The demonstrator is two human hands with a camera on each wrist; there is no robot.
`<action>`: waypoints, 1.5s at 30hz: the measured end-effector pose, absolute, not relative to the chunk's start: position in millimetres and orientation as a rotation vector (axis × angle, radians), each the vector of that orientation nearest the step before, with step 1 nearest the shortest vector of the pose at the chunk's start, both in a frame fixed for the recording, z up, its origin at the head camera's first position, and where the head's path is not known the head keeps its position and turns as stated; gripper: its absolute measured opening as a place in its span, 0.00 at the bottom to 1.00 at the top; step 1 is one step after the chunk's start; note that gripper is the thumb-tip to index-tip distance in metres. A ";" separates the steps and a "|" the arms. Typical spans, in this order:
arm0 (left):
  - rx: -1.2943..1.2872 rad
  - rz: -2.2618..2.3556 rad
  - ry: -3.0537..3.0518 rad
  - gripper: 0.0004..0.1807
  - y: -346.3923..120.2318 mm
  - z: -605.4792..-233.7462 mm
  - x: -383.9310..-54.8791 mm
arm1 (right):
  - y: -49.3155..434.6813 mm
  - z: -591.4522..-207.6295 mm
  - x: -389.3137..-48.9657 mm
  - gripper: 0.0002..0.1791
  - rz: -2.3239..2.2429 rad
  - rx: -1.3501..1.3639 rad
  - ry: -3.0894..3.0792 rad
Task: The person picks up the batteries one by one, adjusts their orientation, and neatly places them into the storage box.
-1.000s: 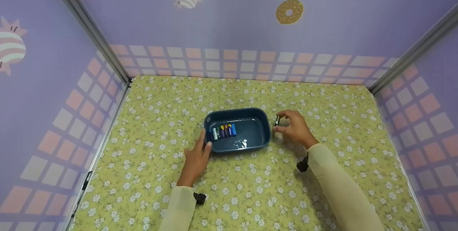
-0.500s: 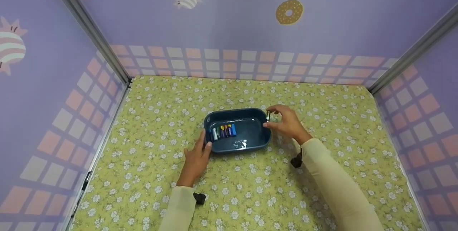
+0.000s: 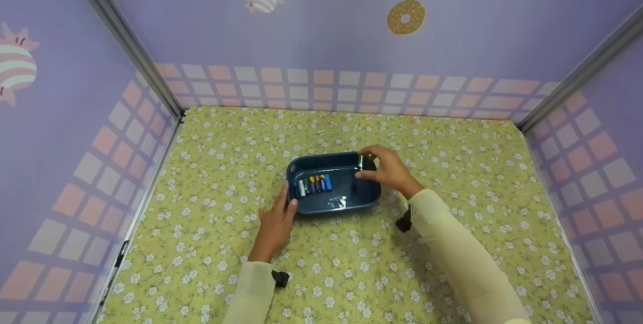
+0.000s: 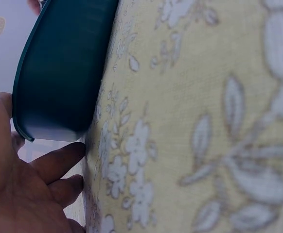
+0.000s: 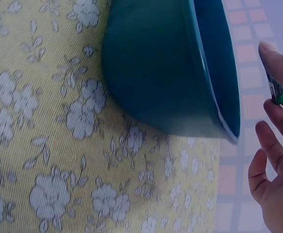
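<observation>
A dark blue-green plastic basin (image 3: 334, 208) stands on the flowered cloth. Inside it, at the left, several small batteries (image 3: 315, 184) lie side by side in a row, with blue, white, yellow and purple casings. My left hand (image 3: 274, 226) rests against the basin's left end with fairly straight fingers; in the left wrist view some fingertips touch the cloth beside the basin (image 4: 59, 77). Over the basin's right end, my right hand (image 3: 389, 171) pinches one battery (image 3: 360, 162) between thumb and fingers. Its green end shows on the battery (image 5: 279, 98) in the right wrist view, above the rim.
Yellow flowered cloth (image 3: 201, 223) covers the table around the basin. Purple walls with a pink and white checked band (image 3: 321, 85) enclose the back and sides. Grey metal posts (image 3: 135, 52) stand at the rear corners.
My right hand has moved left with the battery, from beside the basin to over its right end. The left hand and the basin have stayed in place.
</observation>
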State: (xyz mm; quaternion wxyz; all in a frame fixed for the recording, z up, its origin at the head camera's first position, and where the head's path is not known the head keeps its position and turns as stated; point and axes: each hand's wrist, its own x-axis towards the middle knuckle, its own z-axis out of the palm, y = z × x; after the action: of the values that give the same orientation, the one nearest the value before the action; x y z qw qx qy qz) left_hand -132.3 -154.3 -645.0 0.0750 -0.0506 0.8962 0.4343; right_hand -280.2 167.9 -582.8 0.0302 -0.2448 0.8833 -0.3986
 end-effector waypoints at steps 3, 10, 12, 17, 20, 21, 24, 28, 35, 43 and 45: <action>-0.153 1.307 2.681 0.40 -154.5 -645.2 -132.2 | 159.9 -583.4 -281.5 0.32 -1.221 -0.758 2.709; -0.161 1.318 2.674 0.39 -154.5 -646.4 -132.1 | 143.0 -586.1 -284.9 0.32 -1.192 -0.796 2.684; -0.164 1.316 2.680 0.39 -154.3 -646.2 -132.1 | 138.7 -587.5 -286.0 0.32 -1.170 -0.818 2.681; -0.168 1.312 2.690 0.39 -154.4 -645.5 -131.9 | 127.8 -590.9 -286.8 0.33 -1.108 -0.838 2.685; -0.165 1.318 2.685 0.39 -154.7 -645.4 -131.8 | 121.4 -592.6 -286.2 0.32 -1.091 -0.835 2.670; -0.162 1.322 2.683 0.39 -154.9 -645.5 -131.7 | 119.3 -593.3 -285.8 0.32 -1.089 -0.832 2.662; -0.149 1.331 2.679 0.39 -155.2 -645.4 -131.4 | 113.8 -596.5 -285.1 0.32 -1.078 -0.831 2.637; -0.133 1.333 2.685 0.40 -155.3 -645.1 -131.4 | 108.3 -603.1 -285.5 0.32 -1.030 -0.856 2.634; -0.131 1.325 2.685 0.38 -154.6 -645.4 -132.0 | 102.3 -612.1 -285.1 0.32 -0.929 -0.872 2.656; -0.149 1.315 2.685 0.39 -154.3 -645.2 -131.4 | 97.8 -618.1 -284.5 0.33 -0.870 -0.835 2.660; -0.152 1.319 2.681 0.38 -154.3 -645.4 -131.6 | 97.1 -619.9 -284.7 0.33 -0.849 -0.828 2.664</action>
State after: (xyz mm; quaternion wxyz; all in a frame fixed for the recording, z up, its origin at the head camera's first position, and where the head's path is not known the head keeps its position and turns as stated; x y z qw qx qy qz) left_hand -131.6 -154.3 -645.4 0.0748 -0.0508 0.8936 0.4396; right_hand -284.7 97.1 -619.9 0.1124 -0.2821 0.9078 -0.2892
